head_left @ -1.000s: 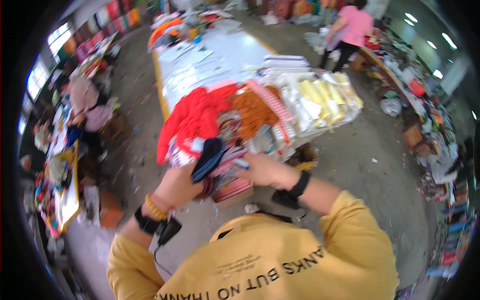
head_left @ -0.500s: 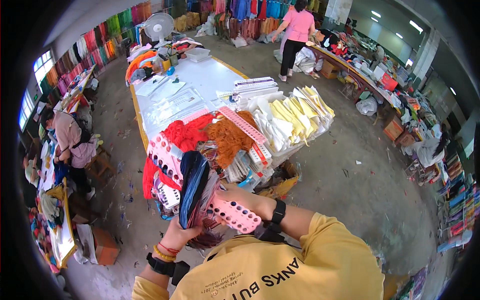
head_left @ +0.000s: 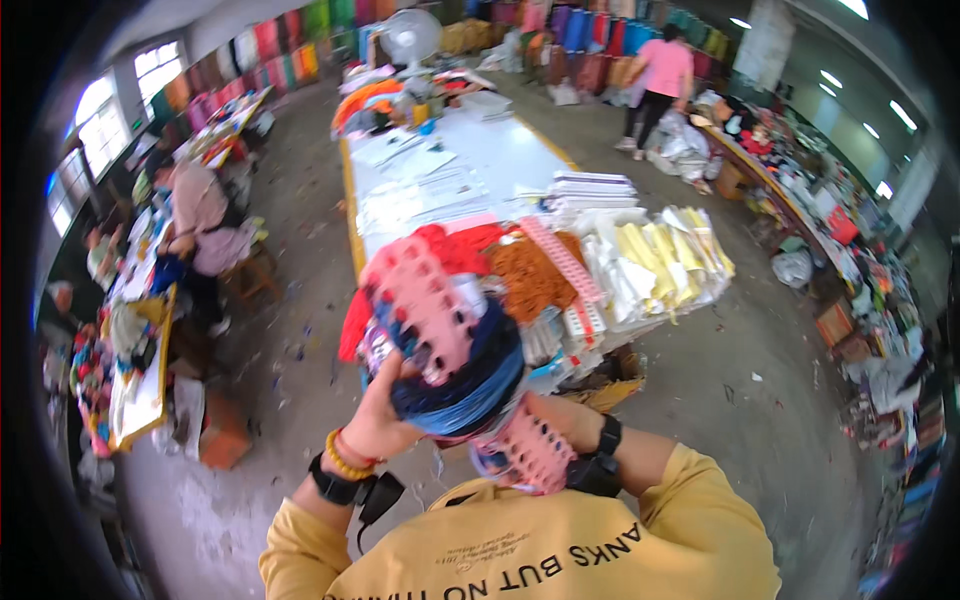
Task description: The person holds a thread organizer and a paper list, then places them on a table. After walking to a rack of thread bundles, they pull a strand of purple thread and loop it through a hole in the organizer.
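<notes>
From my remote seat I see both hands raised close to the camera, above the near end of the long white desk (head_left: 520,150). The left hand (head_left: 385,415) wraps around the underside of a bundle of dark and light blue bands (head_left: 465,375), its grip clamped on that bundle from the left. Running diagonally through the bundle is a long pink perforated strip (head_left: 430,310), a plastic rack with rows of holes; its upper end points up and left, its lower end (head_left: 530,450) comes out beside the right hand (head_left: 560,420). The right hand's grip is closed on that lower end, the fingers mostly hidden behind the strip. Both wrists wear dark bands, the left one also a string of yellow beads (head_left: 345,465). Beyond the bundle, the desk carries a red pile (head_left: 455,250), an orange-brown pile (head_left: 530,275), another pink strip (head_left: 560,260) and bagged pale yellow goods (head_left: 660,255). Farther off stands a white fan (head_left: 412,38). A person in a pink top (head_left: 660,70) stands at the far right, well apart, and another person sits at a side bench on the left (head_left: 195,205).
</notes>
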A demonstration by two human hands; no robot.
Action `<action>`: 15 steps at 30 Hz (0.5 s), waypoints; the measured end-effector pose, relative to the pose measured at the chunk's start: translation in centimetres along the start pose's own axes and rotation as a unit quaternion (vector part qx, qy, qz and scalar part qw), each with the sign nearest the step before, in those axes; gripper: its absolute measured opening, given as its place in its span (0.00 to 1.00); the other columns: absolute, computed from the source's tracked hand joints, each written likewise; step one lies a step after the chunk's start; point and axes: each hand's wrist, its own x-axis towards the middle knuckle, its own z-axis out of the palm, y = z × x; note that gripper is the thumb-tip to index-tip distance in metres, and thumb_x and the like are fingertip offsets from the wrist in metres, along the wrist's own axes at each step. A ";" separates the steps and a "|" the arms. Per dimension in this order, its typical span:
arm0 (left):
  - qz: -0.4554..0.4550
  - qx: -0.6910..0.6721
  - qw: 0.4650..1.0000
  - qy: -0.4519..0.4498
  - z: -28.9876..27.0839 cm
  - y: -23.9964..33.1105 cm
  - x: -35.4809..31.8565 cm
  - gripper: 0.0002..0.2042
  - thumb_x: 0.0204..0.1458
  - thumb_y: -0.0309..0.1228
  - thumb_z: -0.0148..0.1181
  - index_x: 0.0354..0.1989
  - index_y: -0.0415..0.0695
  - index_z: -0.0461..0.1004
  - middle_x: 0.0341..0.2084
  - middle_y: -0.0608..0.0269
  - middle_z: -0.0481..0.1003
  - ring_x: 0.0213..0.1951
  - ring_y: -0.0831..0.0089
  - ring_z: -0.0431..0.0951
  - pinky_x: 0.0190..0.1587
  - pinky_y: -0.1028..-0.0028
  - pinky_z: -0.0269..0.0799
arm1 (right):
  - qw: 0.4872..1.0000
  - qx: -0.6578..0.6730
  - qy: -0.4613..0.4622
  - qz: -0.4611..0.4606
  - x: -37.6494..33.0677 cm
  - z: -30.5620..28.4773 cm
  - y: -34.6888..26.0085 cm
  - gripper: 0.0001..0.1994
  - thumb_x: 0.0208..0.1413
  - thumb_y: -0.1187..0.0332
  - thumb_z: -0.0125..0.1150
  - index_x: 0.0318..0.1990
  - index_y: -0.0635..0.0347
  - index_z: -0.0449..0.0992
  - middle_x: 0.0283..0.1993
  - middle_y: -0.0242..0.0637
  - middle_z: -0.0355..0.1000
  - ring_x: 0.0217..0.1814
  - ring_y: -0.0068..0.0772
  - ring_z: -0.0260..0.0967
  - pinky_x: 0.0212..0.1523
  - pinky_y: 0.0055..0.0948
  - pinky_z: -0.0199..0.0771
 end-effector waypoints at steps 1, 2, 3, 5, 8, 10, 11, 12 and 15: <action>-0.037 -0.035 0.999 -0.003 0.5 1.5 1.0 0.35 0.41 0.16 0.58 0.58 0.38 0.45 0.46 0.54 0.64 0.48 0.70 0.67 0.52 0.71 0.60 | 0.999 0.049 -0.015 0.008 0.1 -0.1 0.1 0.27 0.57 0.48 0.37 0.53 0.62 0.59 0.47 0.42 0.66 0.45 0.33 0.66 0.48 0.34 0.66; -0.038 0.018 0.999 0.007 0.5 1.9 1.3 0.34 0.41 0.17 0.59 0.57 0.37 0.47 0.45 0.54 0.66 0.48 0.70 0.67 0.51 0.71 0.61 | 0.996 0.079 -0.042 0.013 0.3 -0.2 0.0 0.27 0.57 0.48 0.36 0.54 0.62 0.58 0.49 0.42 0.65 0.47 0.32 0.66 0.51 0.33 0.64; -0.039 0.072 0.996 0.017 0.6 2.0 1.5 0.32 0.41 0.19 0.60 0.55 0.36 0.49 0.44 0.54 0.67 0.47 0.70 0.68 0.51 0.72 0.61 | 0.981 0.146 -0.124 0.015 0.7 -0.5 0.3 0.27 0.57 0.49 0.36 0.55 0.61 0.58 0.49 0.40 0.65 0.47 0.30 0.65 0.51 0.31 0.64; -0.037 0.060 0.997 0.031 0.9 2.4 1.8 0.33 0.40 0.19 0.61 0.55 0.36 0.50 0.44 0.54 0.66 0.48 0.70 0.67 0.51 0.73 0.60 | 0.989 0.132 -0.072 -0.003 0.7 -0.6 0.5 0.26 0.57 0.50 0.37 0.55 0.61 0.58 0.50 0.39 0.65 0.48 0.28 0.65 0.51 0.29 0.63; -0.011 0.081 0.994 0.076 0.9 1.8 1.7 0.35 0.37 0.20 0.64 0.55 0.36 0.52 0.46 0.54 0.65 0.51 0.70 0.64 0.52 0.73 0.58 | 0.999 0.044 -0.006 -0.025 0.5 -0.8 0.2 0.26 0.57 0.51 0.39 0.55 0.61 0.58 0.50 0.36 0.65 0.48 0.25 0.64 0.50 0.27 0.63; 0.015 0.192 0.975 0.114 0.5 1.3 1.5 0.35 0.31 0.22 0.67 0.53 0.36 0.57 0.49 0.54 0.62 0.55 0.68 0.60 0.53 0.72 0.55 | 0.999 -0.032 0.011 -0.032 0.5 -1.2 0.2 0.25 0.57 0.51 0.39 0.55 0.61 0.58 0.50 0.34 0.65 0.48 0.23 0.63 0.50 0.26 0.63; 0.014 0.191 0.975 0.112 0.6 1.3 1.4 0.35 0.31 0.22 0.67 0.53 0.36 0.57 0.49 0.54 0.62 0.55 0.68 0.60 0.53 0.72 0.55 | 0.995 -0.088 0.030 -0.035 0.8 -1.7 0.3 0.24 0.58 0.53 0.40 0.55 0.61 0.59 0.50 0.33 0.65 0.48 0.22 0.63 0.49 0.25 0.63; 0.004 0.174 0.981 0.088 1.1 1.8 1.7 0.35 0.30 0.23 0.67 0.52 0.36 0.58 0.48 0.54 0.63 0.53 0.67 0.61 0.52 0.72 0.56 | 0.988 -0.142 0.051 -0.038 1.0 -2.0 0.4 0.22 0.58 0.55 0.41 0.54 0.61 0.60 0.50 0.32 0.65 0.47 0.21 0.63 0.49 0.24 0.63; 0.003 0.191 0.981 0.039 1.2 2.3 1.7 0.34 0.29 0.23 0.67 0.50 0.38 0.60 0.43 0.55 0.67 0.47 0.64 0.68 0.48 0.72 0.61 | 0.973 -0.192 0.108 -0.064 1.1 -1.1 -1.4 0.20 0.58 0.59 0.43 0.53 0.61 0.61 0.49 0.30 0.65 0.46 0.19 0.63 0.48 0.23 0.64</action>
